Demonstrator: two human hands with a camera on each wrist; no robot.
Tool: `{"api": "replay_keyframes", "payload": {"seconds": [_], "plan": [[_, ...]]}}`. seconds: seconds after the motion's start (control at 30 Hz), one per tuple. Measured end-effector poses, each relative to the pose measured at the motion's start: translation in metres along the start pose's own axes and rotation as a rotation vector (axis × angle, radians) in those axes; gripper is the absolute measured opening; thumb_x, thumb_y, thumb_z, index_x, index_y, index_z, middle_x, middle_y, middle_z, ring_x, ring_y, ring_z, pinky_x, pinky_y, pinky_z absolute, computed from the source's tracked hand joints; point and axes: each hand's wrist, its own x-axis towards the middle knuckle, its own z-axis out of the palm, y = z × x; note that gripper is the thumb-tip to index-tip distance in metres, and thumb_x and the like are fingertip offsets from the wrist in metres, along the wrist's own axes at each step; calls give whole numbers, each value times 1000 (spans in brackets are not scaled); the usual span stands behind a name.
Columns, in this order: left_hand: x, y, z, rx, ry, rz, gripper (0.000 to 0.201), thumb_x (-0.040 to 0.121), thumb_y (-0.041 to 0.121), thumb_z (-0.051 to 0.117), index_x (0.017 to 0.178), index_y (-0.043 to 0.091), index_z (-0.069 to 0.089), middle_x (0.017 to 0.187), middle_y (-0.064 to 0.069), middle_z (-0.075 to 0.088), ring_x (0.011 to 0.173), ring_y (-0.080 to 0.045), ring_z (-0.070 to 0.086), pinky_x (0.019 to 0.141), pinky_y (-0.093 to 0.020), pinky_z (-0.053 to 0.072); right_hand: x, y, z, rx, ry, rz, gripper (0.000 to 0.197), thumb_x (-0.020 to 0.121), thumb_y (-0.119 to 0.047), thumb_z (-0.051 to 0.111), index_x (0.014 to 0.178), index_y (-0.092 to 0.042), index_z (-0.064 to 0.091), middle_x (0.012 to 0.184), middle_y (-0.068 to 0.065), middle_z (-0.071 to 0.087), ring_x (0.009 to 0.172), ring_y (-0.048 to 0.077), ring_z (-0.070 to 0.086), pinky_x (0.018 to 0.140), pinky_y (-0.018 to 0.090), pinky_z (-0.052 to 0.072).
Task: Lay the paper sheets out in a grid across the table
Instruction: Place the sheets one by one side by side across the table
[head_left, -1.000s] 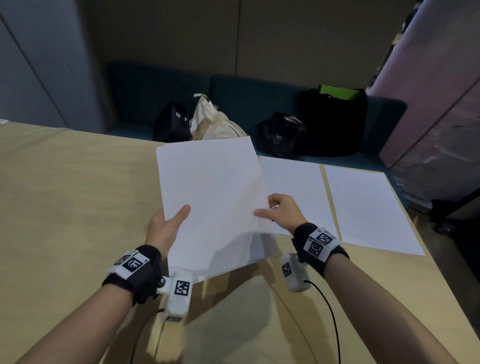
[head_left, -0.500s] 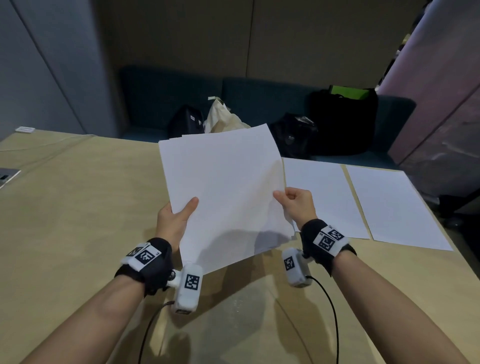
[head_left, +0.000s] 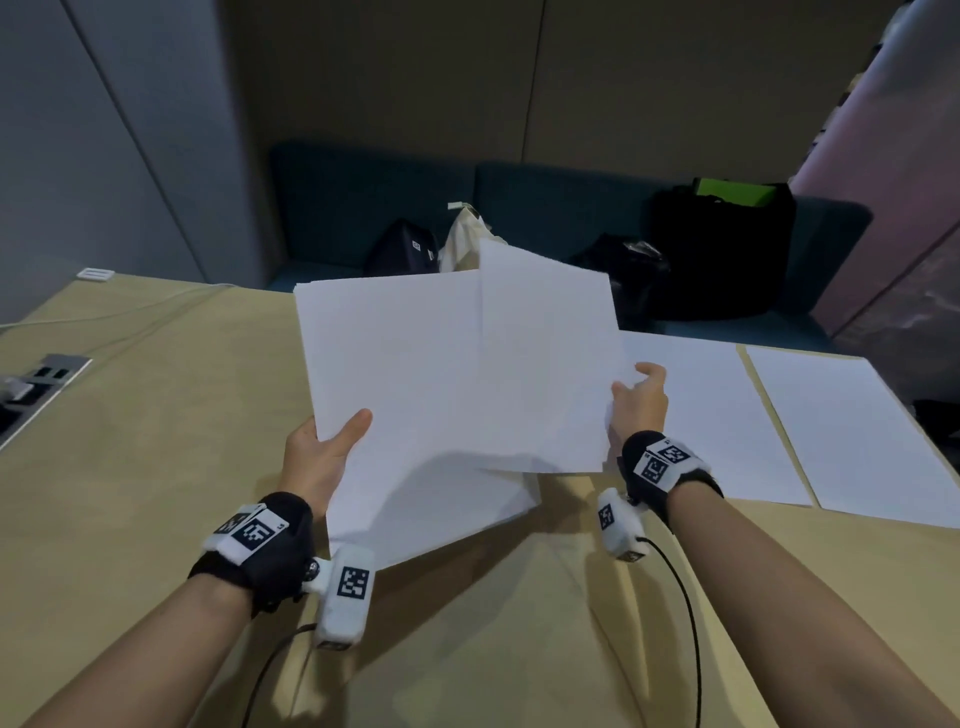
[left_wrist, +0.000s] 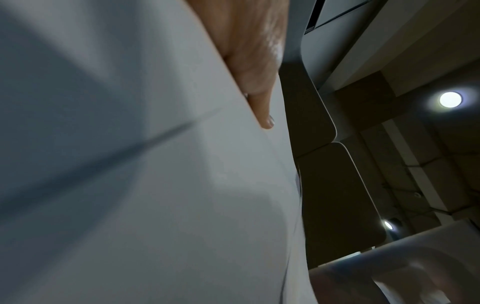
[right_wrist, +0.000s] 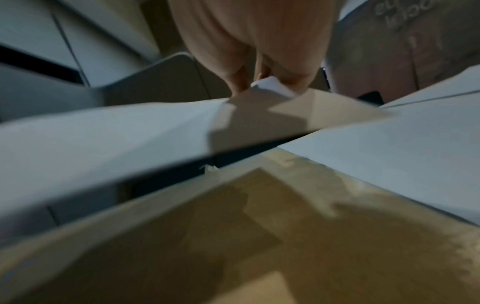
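My left hand holds a stack of white paper sheets above the wooden table, thumb on top and fingers beneath. My right hand pinches the right edge of a single top sheet, which is lifted off the stack and tilted to the right. Two white sheets lie flat side by side at the table's far right, one just beyond my right hand and another to its right. In the right wrist view my fingertips pinch the sheet's edge above the table.
A dark blue sofa behind the table carries black bags and a cream bag. A power socket panel is set into the table at the far left, with a white cable across the back corner.
My right hand has pulled the top sheet away from the stack, rightward and slightly up. The stack in my left hand has stayed roughly in place.
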Motion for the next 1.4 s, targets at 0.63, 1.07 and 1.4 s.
{"api": "replay_keyframes", "payload": {"seconds": [0.63,1.07,1.4], "plan": [[37,1,-53,11,26,-17,34,87,14,63,119,4,59,107,-8,64,95,-24,61,86,-30,44,-9,25,51,-973,-182,-85,57,87,-45,53,132,-12,44,149,18,19,137,34,21,111,46,21],[38,3,-60,43,-11,-8,31,88,15,61,117,3,59,107,-9,63,88,-21,60,67,-22,44,-54,14,81,-1006,-656,-54,61,88,-34,51,143,-39,25,152,4,20,133,38,24,107,58,29],[35,-1,-64,25,-17,-20,31,88,14,61,117,3,59,106,-9,63,94,-24,59,80,-29,42,-57,12,90,-973,-637,-64,59,89,-33,48,143,-38,26,150,4,22,132,39,22,106,57,30]]}}
